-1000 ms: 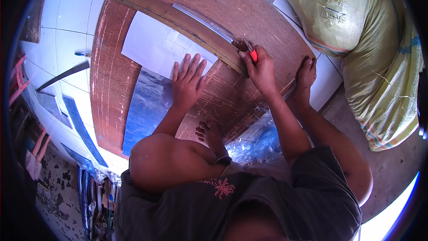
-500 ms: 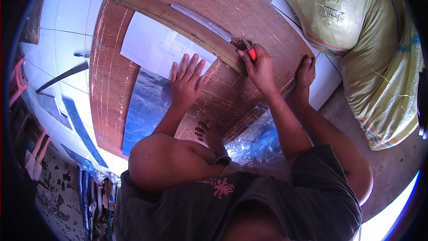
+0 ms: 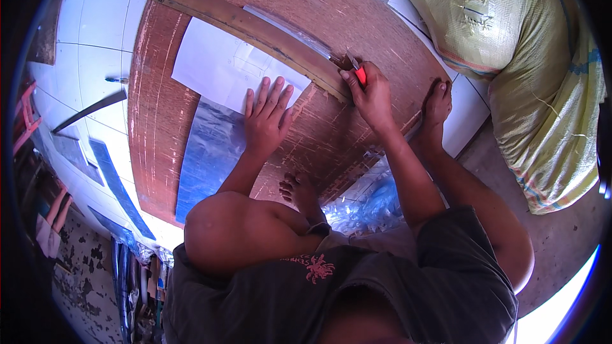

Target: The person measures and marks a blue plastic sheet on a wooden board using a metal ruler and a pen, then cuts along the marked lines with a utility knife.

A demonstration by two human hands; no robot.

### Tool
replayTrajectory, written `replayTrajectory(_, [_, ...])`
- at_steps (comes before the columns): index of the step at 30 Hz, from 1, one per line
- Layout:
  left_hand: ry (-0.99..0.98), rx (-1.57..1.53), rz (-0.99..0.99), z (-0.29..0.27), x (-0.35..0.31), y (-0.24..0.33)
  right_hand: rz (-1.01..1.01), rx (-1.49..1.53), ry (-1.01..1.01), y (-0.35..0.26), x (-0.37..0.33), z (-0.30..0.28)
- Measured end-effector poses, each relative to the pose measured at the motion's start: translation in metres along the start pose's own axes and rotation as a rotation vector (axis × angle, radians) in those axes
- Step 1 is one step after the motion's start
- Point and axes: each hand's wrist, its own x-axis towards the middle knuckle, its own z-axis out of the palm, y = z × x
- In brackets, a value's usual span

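While the left hand [image 3: 265, 118] lies spread on seemingly pencil-marked paper [image 3: 209, 53], the right hand [image 3: 373, 97] grips a red-handled knife [image 3: 361, 76].

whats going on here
Over a brown board, the person's left hand rests its fingers on white paper bearing a faint drawing. The right hand grips a red knife, blade out, near the end of a long bar. The bar lies along the paper's far edge.
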Motion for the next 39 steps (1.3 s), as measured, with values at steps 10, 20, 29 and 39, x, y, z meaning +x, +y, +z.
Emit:
replayTrajectory(10, [-0.033,-0.033,0.015,-0.025,0.012,0.007,0.023,0.002,0.001,0.001,0.002,0.006])
replayTrajectory(20, [0.097,-0.168,0.062,-0.093,0.093,-0.039,0.0,0.012,0.043,0.008,0.001,0.009])
replayTrajectory(29, [0.344,-0.076,-0.794,-0.031,0.162,-0.054,-0.009,0.005,0.021,0.005,0.004,0.011])
replayTrajectory(39, [0.518,0.097,-0.878,0.002,0.172,-0.029,0.035,-0.025,-0.057,0.004,0.007,0.008])
